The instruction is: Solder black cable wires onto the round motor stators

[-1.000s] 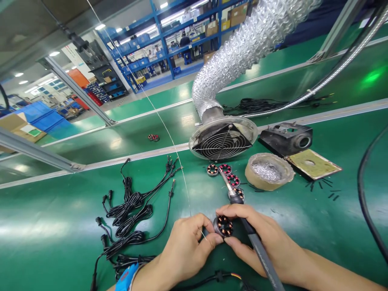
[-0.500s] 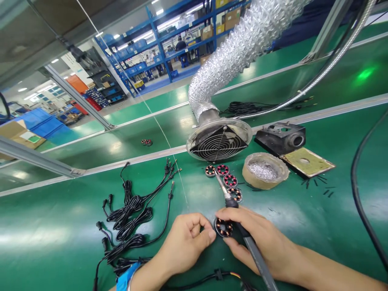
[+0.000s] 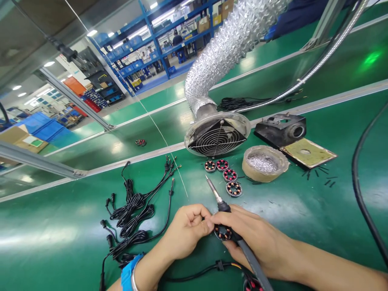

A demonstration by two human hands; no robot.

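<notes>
My right hand [image 3: 257,238] is closed around a soldering iron [image 3: 250,252], its metal tip pointing up and away to the left. The same hand's thumb and fingers also hold a small ring-shaped motor stator [image 3: 223,232] with copper coils, partly covered by the fingers and the iron. At the stator's left edge my left hand [image 3: 189,230] is pinched shut; what lies between its fingertips is too small to make out. Beyond the iron's tip, several stators [image 3: 234,188] with red or copper coils lie on the green bench.
Black cables [image 3: 133,210] in coils lie at left. A fume extractor hood [image 3: 216,135] with a silver duct [image 3: 212,64] stands behind the stators. Right of it are a round tub [image 3: 265,165] of silvery bits, a soldering-iron stand [image 3: 285,131] and a yellowish sponge [image 3: 307,152].
My right fingertips have moved left to meet my left fingertips at the stator's edge. The soldering iron's tip has shifted left and nearer, away from the stators behind. The view has shifted slightly.
</notes>
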